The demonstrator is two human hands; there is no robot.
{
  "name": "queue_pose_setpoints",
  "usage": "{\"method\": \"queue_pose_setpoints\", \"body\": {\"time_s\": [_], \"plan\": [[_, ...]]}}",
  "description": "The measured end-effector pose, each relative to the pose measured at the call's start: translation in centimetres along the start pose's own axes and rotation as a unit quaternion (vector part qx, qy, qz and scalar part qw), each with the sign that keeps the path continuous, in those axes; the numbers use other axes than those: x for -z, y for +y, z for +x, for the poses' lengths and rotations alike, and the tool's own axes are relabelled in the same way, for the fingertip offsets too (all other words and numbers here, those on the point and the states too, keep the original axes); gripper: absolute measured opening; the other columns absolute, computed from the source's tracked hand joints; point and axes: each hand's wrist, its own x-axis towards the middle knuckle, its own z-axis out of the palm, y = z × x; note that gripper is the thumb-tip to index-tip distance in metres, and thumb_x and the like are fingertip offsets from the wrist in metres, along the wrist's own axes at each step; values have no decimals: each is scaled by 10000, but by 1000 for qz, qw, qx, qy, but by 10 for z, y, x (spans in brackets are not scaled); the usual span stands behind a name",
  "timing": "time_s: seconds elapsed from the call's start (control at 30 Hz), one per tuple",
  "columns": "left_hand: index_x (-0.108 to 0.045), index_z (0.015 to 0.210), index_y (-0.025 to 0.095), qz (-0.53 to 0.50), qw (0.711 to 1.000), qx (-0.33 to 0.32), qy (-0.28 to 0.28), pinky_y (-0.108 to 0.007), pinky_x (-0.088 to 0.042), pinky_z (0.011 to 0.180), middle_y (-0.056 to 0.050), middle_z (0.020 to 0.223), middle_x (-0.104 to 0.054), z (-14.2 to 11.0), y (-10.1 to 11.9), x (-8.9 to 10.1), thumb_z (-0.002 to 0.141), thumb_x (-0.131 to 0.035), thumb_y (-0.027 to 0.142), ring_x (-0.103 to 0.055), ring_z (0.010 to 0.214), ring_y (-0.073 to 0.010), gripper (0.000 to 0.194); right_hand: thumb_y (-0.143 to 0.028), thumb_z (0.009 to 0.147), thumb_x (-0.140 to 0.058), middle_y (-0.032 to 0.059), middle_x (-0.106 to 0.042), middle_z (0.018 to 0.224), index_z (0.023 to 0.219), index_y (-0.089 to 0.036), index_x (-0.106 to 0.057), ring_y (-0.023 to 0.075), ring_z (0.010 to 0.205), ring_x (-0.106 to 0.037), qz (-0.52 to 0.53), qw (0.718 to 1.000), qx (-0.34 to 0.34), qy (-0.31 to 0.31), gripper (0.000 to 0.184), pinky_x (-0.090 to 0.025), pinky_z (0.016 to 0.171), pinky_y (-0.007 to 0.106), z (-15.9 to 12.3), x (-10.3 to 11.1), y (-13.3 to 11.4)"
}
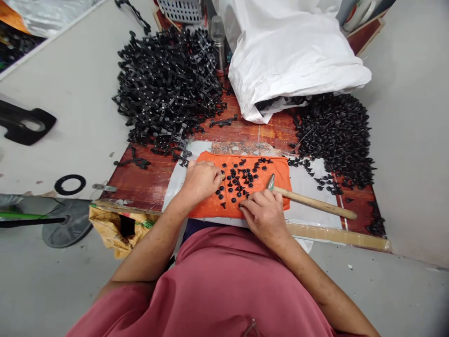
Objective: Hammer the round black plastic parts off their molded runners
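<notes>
On an orange cloth [206, 207] lie several small black round-headed plastic pieces [234, 200], some with a pointed stem showing. My left hand [202, 181] rests at the cloth's left side with its fingers curled closed; what they hold, if anything, is hidden. Toward the front of the cloth, my right hand [265, 214] is closed in a pinch, with a small black piece at its fingertips. A hammer [312, 202] lies just beyond the right hand, its metal head on the cloth and its wooden handle pointing right.
A large heap of black linked plastic parts [168, 84] covers the back left of the red wooden table [140, 185]. A white sack [294, 51] lies at the back, beside a heap of small black pieces [336, 135]. A bottle [219, 44] and a grey basket [180, 10] stand behind.
</notes>
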Motion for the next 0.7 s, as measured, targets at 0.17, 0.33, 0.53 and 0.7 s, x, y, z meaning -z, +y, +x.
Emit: {"method": "queue_pose_setpoints", "body": {"time_s": [0.17,0.33,0.53,0.7], "plan": [[-741,870,187,44,996,27,68,-446,-370,802,-127,910,-741,-12,-6,8,986,-477,342,-649,898,-295,327,-291,987,-633,27,-710,873,1008,-269,-771,216,858,-531,18,999,-27,31,142,-293,870,413,4,11,11],[-750,996,208,20,995,42,88,-443,-365,814,-109,951,-735,-28,-18,10,997,-474,312,-640,930,-294,295,-276,1006,-606,43,-722,853,962,-251,-781,224,846,-536,-42,997,-48,42,182,-295,859,413,10,19,22],[-772,1009,254,-5,997,-55,53,-430,-359,852,-83,938,-729,-15,-22,2,961,-543,262,-623,972,-272,234,-277,1005,-602,44,-722,842,968,-251,-789,225,837,-536,-44,997,-42,39,192,-300,885,415,12,16,21],[-761,984,217,22,998,-57,30,-442,-349,849,-97,936,-739,1,-17,1,963,-529,258,-618,943,-280,236,-268,1007,-594,47,-719,871,984,-261,-786,229,878,-543,-28,999,-39,24,194,-295,917,416,21,14,15]]}}
